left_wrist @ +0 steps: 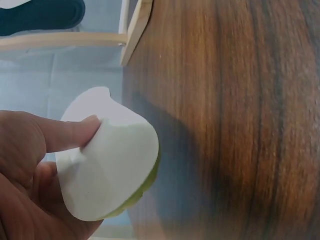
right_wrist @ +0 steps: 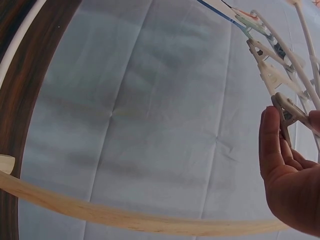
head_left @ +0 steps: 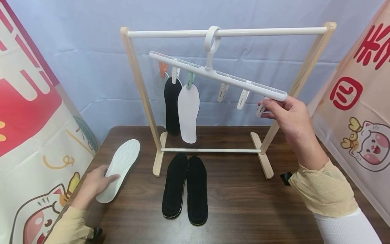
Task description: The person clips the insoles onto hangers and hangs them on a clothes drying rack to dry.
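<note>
My left hand (head_left: pixel 95 182) grips the lower part of a white insole (head_left: pixel 124 159), thumb across its face. The left wrist view shows this insole (left_wrist: pixel 117 155) bent, with a yellowish-green edge. At the low right end of a tilted white clip hanger (head_left: pixel 243 82), my right hand (head_left: pixel 294 118) pinches a white clip (head_left: pixel 261 109) between thumb and fingers. Two more white clips (head_left: pixel 242 99) hang beside it, holding nothing. Left of the hook, an orange clip (head_left: pixel 163 67) holds a pale insole, a white clip (head_left: pixel 174 74) a black insole (head_left: pixel 172 108), and a green clip (head_left: pixel 190 80) a white insole (head_left: pixel 188 115).
A wooden rack (head_left: pixel 136 76) stands on the brown table (head_left: pixel 237 206); the hanger's hook (head_left: pixel 211 40) loops over its white top bar (head_left: pixel 268 31). Two black insoles (head_left: pixel 197 189) lie side by side before the rack. Printed curtains (head_left: pixel 359 112) flank the table.
</note>
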A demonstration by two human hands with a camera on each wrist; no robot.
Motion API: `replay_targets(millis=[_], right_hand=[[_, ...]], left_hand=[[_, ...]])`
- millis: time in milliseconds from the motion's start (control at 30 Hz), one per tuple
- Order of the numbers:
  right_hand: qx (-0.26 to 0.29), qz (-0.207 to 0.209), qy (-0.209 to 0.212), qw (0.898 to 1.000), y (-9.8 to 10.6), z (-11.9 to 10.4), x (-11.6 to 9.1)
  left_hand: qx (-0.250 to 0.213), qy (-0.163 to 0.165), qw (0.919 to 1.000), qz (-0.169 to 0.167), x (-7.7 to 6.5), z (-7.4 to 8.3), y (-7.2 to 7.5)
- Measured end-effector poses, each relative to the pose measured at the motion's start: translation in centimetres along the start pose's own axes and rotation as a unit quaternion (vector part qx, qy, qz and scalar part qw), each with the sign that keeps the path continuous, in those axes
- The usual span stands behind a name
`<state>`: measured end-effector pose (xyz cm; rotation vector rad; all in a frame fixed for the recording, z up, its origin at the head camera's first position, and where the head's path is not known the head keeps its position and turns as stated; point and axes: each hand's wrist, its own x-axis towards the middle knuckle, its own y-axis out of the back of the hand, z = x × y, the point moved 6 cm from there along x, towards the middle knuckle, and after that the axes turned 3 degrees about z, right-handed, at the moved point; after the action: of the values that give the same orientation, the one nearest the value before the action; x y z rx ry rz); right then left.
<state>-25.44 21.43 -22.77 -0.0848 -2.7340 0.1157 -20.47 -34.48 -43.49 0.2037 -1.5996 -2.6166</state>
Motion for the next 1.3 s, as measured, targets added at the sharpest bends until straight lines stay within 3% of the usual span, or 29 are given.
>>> replay_targets(millis=[200,733,1300], right_hand=[[0.011,-0.003,0.000,1.000,-0.1,-0.1,0.0],[0.026,-0.008,-0.002,1.000,-0.1,-0.2,-0.1],[0.032,-0.012,0.016,0.999,-0.3,-0.3,-0.3]], left_hand=[[0.004,0.000,1.0000,-0.002,-0.5,1.1,0.1],[0.008,-0.044,0.9990,-0.004,-1.1,3.7,-0.4],[-0.020,-0.091,0.9957,-0.003,-1.6,8.1,-1.8]])
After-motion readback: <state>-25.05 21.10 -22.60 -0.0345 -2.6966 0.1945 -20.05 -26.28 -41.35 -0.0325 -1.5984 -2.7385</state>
